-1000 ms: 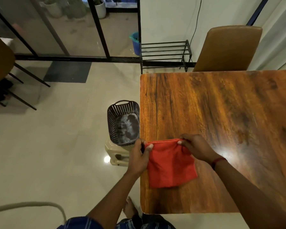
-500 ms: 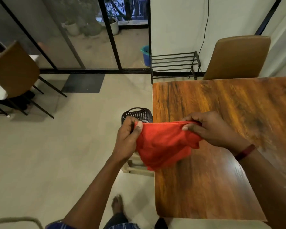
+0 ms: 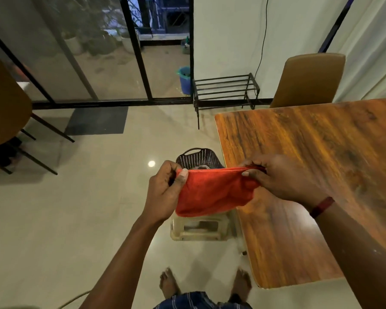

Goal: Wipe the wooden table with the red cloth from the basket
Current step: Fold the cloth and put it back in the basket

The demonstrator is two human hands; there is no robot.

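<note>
Ideally both hands, left hand (image 3: 165, 188) and right hand (image 3: 276, 177), pinching the red cloth (image 3: 212, 192) taut beside the tabletop's (image 3: 321, 152) left edge, lay it flat first.

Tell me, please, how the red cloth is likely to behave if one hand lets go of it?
The red cloth sags between the left hand and right hand, so it is probably floppy and would hang from the remaining pinch. Fingertips alone hold it up, so it seems light.

A: What did the red cloth (image 3: 212, 192) hide?
B: Most of the basket (image 3: 196, 157) and the top of the stool (image 3: 198, 229).
A: And the wooden table (image 3: 321, 166)?
B: The right edge of the picture cut it off.
</note>
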